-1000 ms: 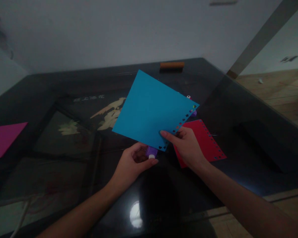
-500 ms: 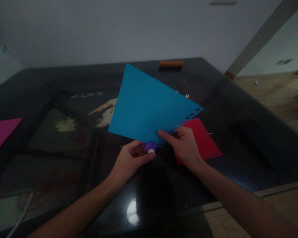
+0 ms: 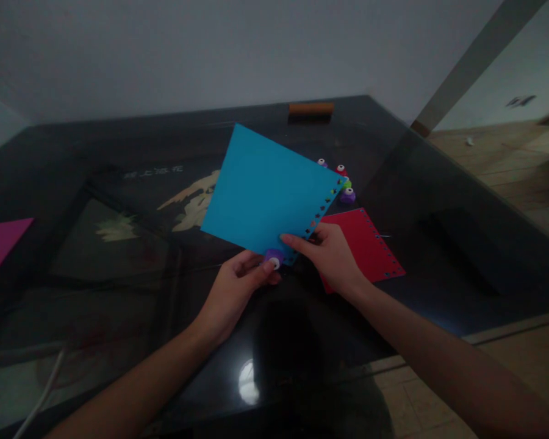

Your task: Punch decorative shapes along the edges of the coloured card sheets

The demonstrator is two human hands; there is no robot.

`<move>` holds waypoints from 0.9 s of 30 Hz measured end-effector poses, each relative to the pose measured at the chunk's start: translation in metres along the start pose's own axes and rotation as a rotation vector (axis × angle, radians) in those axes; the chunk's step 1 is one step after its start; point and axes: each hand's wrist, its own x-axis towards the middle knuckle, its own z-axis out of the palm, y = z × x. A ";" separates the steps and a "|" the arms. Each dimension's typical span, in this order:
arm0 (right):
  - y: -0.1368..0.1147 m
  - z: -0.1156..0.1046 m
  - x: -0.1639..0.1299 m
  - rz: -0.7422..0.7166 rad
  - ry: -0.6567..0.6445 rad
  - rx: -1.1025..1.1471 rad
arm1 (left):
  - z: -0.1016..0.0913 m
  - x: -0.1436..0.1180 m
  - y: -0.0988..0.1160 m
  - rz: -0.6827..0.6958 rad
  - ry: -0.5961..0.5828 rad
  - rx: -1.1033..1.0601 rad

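Your left hand (image 3: 238, 283) grips the small purple paper punch (image 3: 274, 260) at the near corner of the blue paper sheet (image 3: 268, 192); your right hand (image 3: 332, 256) pinches that sheet's punched edge above the dark glass table (image 3: 119, 256).

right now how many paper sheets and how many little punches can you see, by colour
blue sheet: 1
red sheet: 1
pink sheet: 1
purple punch in the left hand: 1
small punches beyond the blue sheet: about 4 (2 purple, 1 red, 1 green, partly hidden)
total: 3 sheets, about 5 punches
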 end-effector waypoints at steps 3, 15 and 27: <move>0.001 0.000 0.001 0.016 -0.027 -0.003 | 0.000 -0.001 -0.001 0.017 -0.006 0.017; 0.007 -0.001 0.003 0.003 -0.061 -0.022 | -0.003 0.002 -0.002 0.009 0.022 0.062; 0.008 0.002 0.002 -0.018 -0.050 -0.064 | -0.001 0.002 0.001 0.017 0.035 0.088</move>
